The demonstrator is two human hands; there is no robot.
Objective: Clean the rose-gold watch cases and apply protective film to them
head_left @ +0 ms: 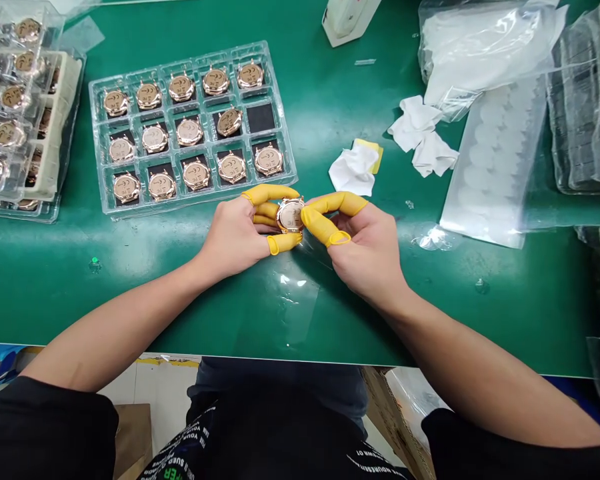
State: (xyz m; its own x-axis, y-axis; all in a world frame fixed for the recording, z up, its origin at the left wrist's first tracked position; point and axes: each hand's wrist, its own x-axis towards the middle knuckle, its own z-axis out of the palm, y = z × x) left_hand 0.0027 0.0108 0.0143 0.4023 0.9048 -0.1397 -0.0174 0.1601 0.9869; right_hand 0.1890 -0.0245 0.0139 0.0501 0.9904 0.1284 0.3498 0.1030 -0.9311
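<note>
A rose-gold watch case [290,215] is pinched between both hands just above the green table. My left hand [245,230], with yellow finger cots, is closed on its left side. My right hand [357,237], also in yellow cots, grips its right edge with thumb and forefinger. Right behind the hands lies a clear plastic tray [193,193] with several similar watch cases in its cells; one cell in the middle row at the right is empty.
Stacked trays of watch cases [15,113] stand at far left. Crumpled white wipes [355,170] lie right of the tray. Clear plastic bags and sheets [490,160] fill the right side. A white box [347,20] sits at the back.
</note>
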